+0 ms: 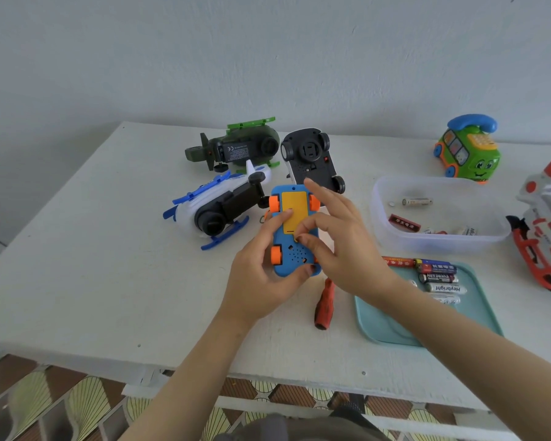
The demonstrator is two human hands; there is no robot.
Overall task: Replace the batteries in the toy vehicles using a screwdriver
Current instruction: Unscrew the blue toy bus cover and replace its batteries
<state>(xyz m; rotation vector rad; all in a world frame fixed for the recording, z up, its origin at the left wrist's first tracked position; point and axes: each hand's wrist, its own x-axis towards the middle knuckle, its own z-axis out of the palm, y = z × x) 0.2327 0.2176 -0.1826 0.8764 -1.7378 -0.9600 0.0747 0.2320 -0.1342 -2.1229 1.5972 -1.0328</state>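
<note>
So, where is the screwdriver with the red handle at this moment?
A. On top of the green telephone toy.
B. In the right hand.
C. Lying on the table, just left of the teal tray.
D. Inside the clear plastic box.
C: the screwdriver lies on the table beside the teal tray, just nearer the camera than the blue toy car.

Bench (109, 249): white painted board, matt, faintly grainy, front edge chipped. Blue toy car (295, 256): smooth moulded plastic, low sheen; yellow hatch (295, 211) likewise. Tub (439, 243): frosted translucent plastic. Tray (392, 329): teal plastic, smooth, satin. Batteries (439, 276): glossy printed wraps. Screwdriver handle (323, 307): orange-red and black, matt.
</note>
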